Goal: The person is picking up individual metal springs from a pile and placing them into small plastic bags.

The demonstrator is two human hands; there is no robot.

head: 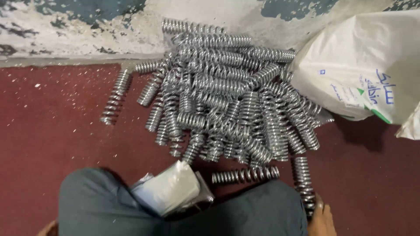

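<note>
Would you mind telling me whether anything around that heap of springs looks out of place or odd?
Mostly no. The heap of springs lies loose on the red floor against the wall. One spring lies apart to the left, and another sits alone by the person's knees. The wall's paint is badly flaked. The white sack slumps at the right.

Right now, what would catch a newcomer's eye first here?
A big heap of shiny metal springs lies on the dark red floor against the peeling wall. A white sack sits to its right. Nearer, clear bags rest on the person's knees.
</note>
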